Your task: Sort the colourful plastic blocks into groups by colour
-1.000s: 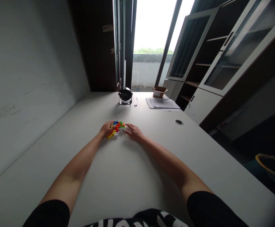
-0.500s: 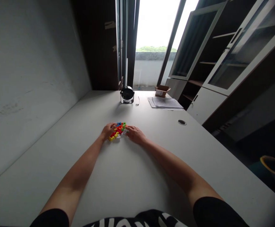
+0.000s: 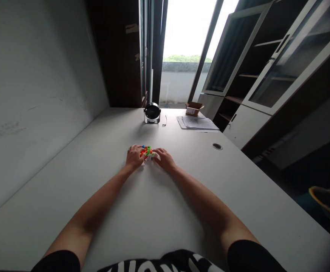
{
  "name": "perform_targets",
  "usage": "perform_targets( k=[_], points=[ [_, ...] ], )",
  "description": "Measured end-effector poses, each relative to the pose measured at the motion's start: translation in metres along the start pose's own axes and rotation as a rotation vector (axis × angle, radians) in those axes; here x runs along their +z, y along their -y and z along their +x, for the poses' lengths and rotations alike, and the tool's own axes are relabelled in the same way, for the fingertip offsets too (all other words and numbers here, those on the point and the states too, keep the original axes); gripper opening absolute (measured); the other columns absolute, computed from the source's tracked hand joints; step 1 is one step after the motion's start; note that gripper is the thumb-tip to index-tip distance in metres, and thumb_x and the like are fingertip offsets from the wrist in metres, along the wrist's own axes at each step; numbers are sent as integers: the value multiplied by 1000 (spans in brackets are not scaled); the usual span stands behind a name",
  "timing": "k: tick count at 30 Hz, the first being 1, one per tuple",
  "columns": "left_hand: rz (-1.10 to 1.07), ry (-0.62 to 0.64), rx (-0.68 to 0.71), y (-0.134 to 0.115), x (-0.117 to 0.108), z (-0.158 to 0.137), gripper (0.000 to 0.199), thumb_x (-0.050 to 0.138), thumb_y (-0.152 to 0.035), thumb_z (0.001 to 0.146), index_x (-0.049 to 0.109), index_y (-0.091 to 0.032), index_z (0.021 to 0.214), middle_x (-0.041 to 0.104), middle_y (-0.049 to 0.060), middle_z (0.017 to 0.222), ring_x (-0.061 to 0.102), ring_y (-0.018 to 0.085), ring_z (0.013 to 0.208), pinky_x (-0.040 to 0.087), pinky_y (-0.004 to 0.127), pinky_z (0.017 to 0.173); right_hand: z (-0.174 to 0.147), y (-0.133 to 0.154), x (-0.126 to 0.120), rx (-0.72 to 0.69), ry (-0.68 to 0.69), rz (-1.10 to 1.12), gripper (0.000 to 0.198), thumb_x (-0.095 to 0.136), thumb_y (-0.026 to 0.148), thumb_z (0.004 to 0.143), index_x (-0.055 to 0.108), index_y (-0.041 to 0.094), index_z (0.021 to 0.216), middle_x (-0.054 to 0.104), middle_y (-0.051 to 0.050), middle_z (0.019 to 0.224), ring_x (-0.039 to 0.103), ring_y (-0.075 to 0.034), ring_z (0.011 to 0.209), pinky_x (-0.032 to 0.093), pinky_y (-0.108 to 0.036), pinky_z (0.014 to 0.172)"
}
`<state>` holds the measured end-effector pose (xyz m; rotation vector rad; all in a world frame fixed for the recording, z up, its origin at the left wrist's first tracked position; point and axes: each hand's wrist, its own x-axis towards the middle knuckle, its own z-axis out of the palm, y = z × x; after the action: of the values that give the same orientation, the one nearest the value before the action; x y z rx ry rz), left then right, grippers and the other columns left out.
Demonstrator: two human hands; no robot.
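Observation:
Small plastic pieces (image 3: 147, 152) in green, orange, blue and white lie in a tight cluster between my two hands on the white table. My left hand (image 3: 134, 155) curls over the cluster's left side, its fingers wrapped round pieces there and hiding most of them. From the other side, my right hand (image 3: 164, 158) has its thumb and fingers closed at a white plastic piece (image 3: 155, 155) on the cluster's right edge. The exact shapes of the pieces are too small to make out.
At the table's far end stand a round black device (image 3: 152, 113) on a silver stand, a thin cord (image 3: 164, 121), papers (image 3: 198, 123) and an open cardboard box (image 3: 194, 108). A cable hole (image 3: 217, 146) is set in the table (image 3: 153, 211) at right. A wall (image 3: 40, 98) borders the left.
My left hand has moved right and over the pieces, so the yellow and red ones seen before are now covered. My right hand has shifted slightly right, its thumb at a white piece.

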<state>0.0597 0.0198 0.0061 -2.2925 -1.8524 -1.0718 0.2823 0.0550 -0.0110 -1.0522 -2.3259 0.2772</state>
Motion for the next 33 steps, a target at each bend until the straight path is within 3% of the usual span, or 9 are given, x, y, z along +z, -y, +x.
perform_targets(
  k=[3, 7, 11, 16, 20, 26, 33],
  points=[
    [15, 51, 117, -12, -2, -5, 29, 60, -32, 91, 71, -25, 117, 62, 9, 134, 44, 33, 136, 33, 56, 117, -1, -4, -1, 63, 5, -4, 35, 58, 27, 98, 62, 26, 133, 67, -8, 122, 59, -23, 115, 48, -38, 101],
    [-22, 152, 274, -23, -5, -8, 47, 60, -31, 91, 58, -28, 138, 57, 8, 143, 45, 30, 137, 34, 53, 119, -2, -4, -4, 44, 35, -35, 38, 63, 26, 94, 63, 26, 132, 69, -7, 114, 59, -23, 109, 47, -37, 100],
    [8, 185, 363, -27, -10, -8, 39, 58, -27, 92, 63, -30, 131, 60, 7, 140, 48, 29, 135, 35, 54, 119, -3, -4, -5, 39, 28, -68, 29, 63, 26, 94, 68, 26, 123, 69, -7, 110, 59, -23, 106, 47, -36, 97],
    [33, 139, 338, -25, -12, -8, 23, 54, -27, 95, 71, -25, 110, 62, 7, 137, 51, 27, 130, 39, 50, 117, -3, -7, -4, 50, 14, -60, 21, 69, 30, 91, 70, 24, 111, 69, -7, 106, 59, -23, 104, 48, -35, 93],
    [-20, 139, 311, -23, -9, -8, 23, 55, -28, 95, 70, -25, 112, 66, 7, 129, 55, 26, 127, 43, 47, 114, -4, -7, -4, 37, 18, -68, 21, 69, 33, 92, 68, 24, 111, 68, -7, 107, 58, -23, 104, 48, -35, 94],
    [-38, 200, 284, -18, -6, -8, 21, 55, -30, 95, 72, -26, 108, 72, 6, 109, 62, 25, 112, 48, 44, 104, -5, -6, -4, 81, 39, -119, 39, 70, 36, 90, 64, 26, 127, 62, -10, 123, 55, -27, 116, 44, -40, 100],
    [-49, 197, 272, -19, -8, -7, 19, 55, -28, 96, 72, -24, 102, 72, 7, 109, 61, 24, 111, 47, 41, 104, -6, -8, -4, 105, 54, -123, 27, 68, 32, 88, 68, 24, 114, 66, -9, 120, 55, -26, 114, 42, -38, 98]
  ],
)
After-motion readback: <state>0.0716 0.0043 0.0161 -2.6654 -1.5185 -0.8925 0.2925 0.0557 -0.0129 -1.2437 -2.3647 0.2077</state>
